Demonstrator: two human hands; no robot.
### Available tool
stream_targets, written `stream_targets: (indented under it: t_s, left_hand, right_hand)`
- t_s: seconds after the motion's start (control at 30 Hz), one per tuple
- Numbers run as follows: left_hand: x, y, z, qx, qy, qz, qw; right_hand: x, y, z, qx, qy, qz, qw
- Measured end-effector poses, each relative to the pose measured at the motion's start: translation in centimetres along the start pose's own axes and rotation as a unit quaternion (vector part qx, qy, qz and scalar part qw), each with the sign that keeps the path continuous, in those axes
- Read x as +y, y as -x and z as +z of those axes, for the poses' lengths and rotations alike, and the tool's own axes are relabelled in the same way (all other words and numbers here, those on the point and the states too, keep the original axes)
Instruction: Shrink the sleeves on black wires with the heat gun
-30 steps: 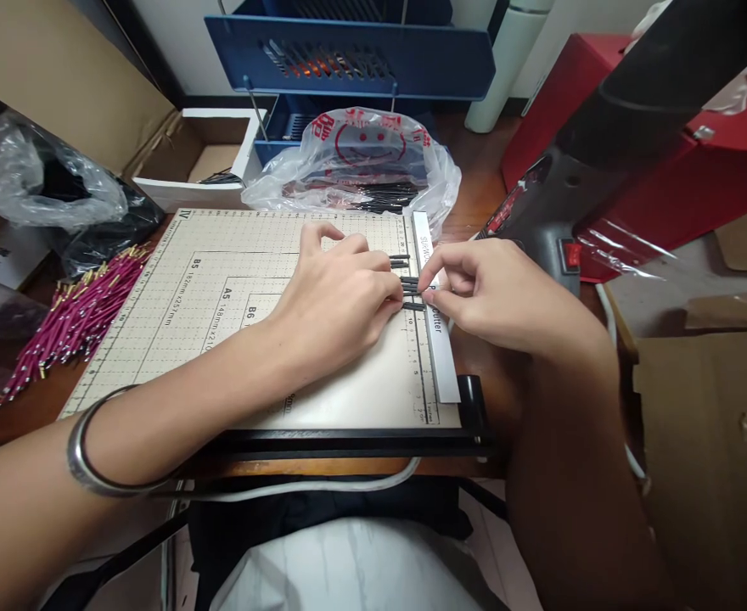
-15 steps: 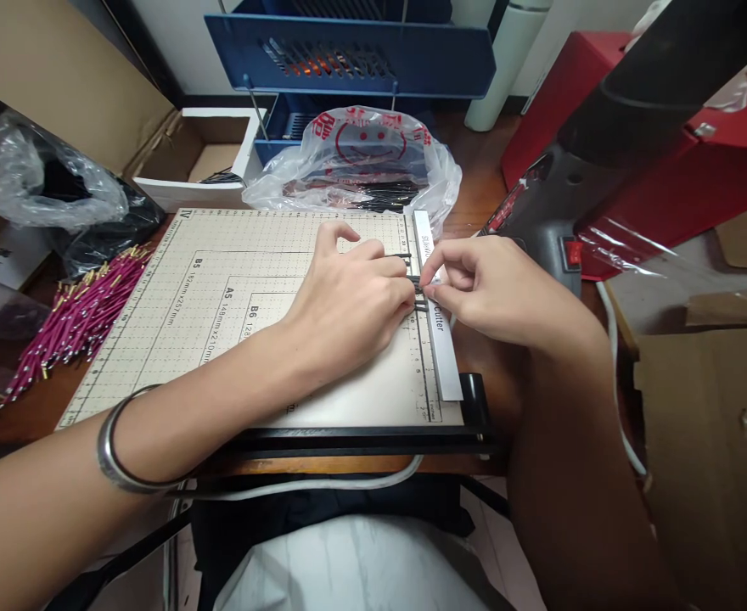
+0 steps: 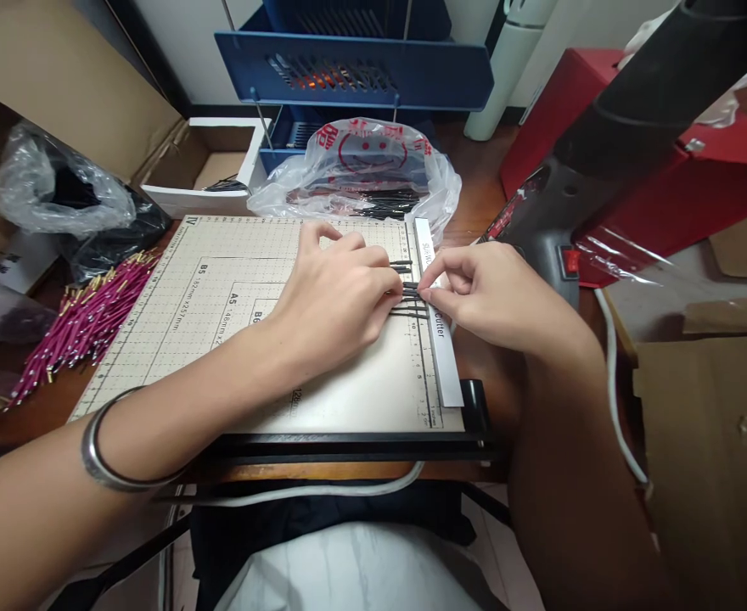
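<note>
A cream paper cutter board (image 3: 361, 390) with printed size grids lies before me. Several thin black cords (image 3: 410, 291) lie crosswise near its right edge, reaching the white cutter strip (image 3: 440, 348). My left hand (image 3: 339, 293) rests over the board with curled fingers closed on the cords; its fingertips are partly hidden. My right hand (image 3: 485, 288) pinches the cords' right ends between thumb and forefinger, above the strip. Some cords lie loose on either side of the pinched ones.
Magenta cords with gold tips (image 3: 87, 318) are piled left of the board. Behind it stand a clear plastic bag (image 3: 437, 182) of black cords, a white box (image 3: 195, 199) and a blue rack (image 3: 354, 72). A dark grey tool with a red switch (image 3: 570, 261) leans at right, by a red box (image 3: 641, 204).
My left hand has slid left along the board, so more of the black cords shows between my hands. My right hand keeps its pinch in nearly the same place.
</note>
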State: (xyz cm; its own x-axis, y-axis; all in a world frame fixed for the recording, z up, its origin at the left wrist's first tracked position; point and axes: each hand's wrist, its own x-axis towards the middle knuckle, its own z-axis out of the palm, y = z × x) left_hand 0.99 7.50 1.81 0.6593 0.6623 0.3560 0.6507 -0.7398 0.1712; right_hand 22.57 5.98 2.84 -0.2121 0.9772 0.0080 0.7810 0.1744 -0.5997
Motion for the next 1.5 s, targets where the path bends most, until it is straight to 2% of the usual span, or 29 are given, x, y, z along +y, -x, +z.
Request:
stream_targets:
  t_s: [0.27,0.47,0.63,0.83,0.97,1.1,1.27,1.5]
  left_hand:
    - [-0.2,-0.7,0.5,-0.017,-0.004,0.029,0.999]
    - [-1.4,-1.4,0.0,-0.005,0.001,0.003,1.000]
    - [-2.9,-2.3,0.1,-0.001,0.001,-0.024,1.000]
    - [-3.0,-3.0,0.8,-0.039,0.021,-0.001,0.999]
    - [-2.4,-3.2,0.8,-0.042,0.023,0.013,0.999]
    - [-2.7,-3.3,0.7,-0.021,0.011,-0.021,1.000]
    - [-3.4,-3.5,1.0,-0.044,0.024,-0.007,0.999]
    - [-2.9,-3.8,0.8,-0.046,0.019,-0.015,0.999]
  right_hand:
    - [-0.1,0.0,0.0,-0.007,-0.003,0.004,1.000]
    - [-0.2,-0.2,0.1,0.076,-0.022,0.027,0.996]
    - [-0.1,-0.6,0.8,0.096,-0.012,0.057,0.994]
    - [0.4,-1.0,1.3,0.136,-0.012,0.092,0.986]
    - [0.5,-1.1,1.3,0.117,-0.038,0.075,0.990]
    - [0.4,-1.2,1.2,0.106,-0.063,0.063,0.990]
    - [0.3,-1.2,1.1,0.109,-0.068,0.075,0.989]
    - [0.5,-1.2,1.1,0.056,-0.097,0.046,0.993]
